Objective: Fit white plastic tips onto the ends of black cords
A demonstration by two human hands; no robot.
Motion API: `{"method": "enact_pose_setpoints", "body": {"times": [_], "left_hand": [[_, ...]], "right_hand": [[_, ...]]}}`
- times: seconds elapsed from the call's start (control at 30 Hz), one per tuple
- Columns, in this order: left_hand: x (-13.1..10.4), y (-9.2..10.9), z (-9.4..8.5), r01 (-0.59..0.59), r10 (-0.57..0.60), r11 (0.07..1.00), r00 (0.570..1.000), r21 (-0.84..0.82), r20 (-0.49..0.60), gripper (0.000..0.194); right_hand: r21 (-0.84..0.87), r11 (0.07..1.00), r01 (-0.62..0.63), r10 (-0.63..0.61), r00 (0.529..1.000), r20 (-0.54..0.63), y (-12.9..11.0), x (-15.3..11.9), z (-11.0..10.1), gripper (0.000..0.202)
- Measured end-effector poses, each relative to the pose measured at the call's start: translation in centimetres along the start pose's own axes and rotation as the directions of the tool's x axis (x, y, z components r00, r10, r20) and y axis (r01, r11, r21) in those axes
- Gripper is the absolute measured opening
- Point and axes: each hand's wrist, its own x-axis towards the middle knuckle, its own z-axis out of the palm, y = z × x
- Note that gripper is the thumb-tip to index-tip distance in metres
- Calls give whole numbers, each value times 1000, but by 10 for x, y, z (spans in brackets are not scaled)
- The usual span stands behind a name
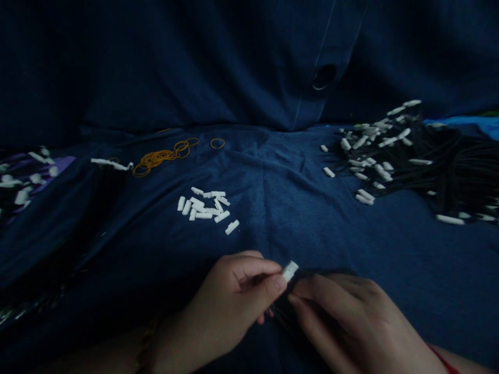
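Note:
A small white connector housing (289, 271) is pinched between the thumb and forefinger of my left hand (237, 301), its slotted end pointing up and right. My right hand (346, 306) is close beside it, thumb and forefinger pressed together on thin black wire (280, 317). The exact point of that grip is dark and partly hidden by the fingers. Beyond my left hand, several loose white connector housings (205, 212) lie scattered on the dark blue cloth (280, 197).
At the right lies a thick bundle of black wires (463, 166) with white connector ends. Orange rubber bands (158, 158) are heaped at the back left. More white-ended pieces (23, 195) rest on something purple at the far left. Blue fabric (195, 57) hangs behind.

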Motion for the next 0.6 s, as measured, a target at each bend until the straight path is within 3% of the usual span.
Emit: {"method": "enact_pose_setpoints", "body": {"times": [0.13,0.23,0.33,0.4,0.43,0.5,0.53,0.6], "left_hand": [[0,1,0,62,-64,995,998,-71,-23,20],[0,-1,-3,71,-71,991,997,-110,5,20],[2,-1,-6,95,-93,985,995,-142,22,20],[4,0,-7,127,-127,977,992,-171,8,19],[5,0,-7,147,-149,971,989,-188,3,18],[6,0,-8,185,-195,954,981,-236,-18,20],[6,-1,-8,199,-215,945,976,-259,-34,21],[7,-4,-10,208,-243,930,967,-303,-81,23]], "right_hand": [[-225,962,157,-188,974,-124,8,-4,-2,12],[-258,959,118,-153,981,-120,17,-2,-9,34],[-48,994,102,-102,995,-5,28,2,-14,37],[211,977,-29,2,992,124,37,4,-15,22],[354,923,-150,77,974,213,42,5,-15,14],[625,678,-387,209,917,341,54,8,-15,11],[744,495,-450,244,893,378,61,11,-16,15],[895,75,-439,278,871,405,73,18,-19,17]]}}
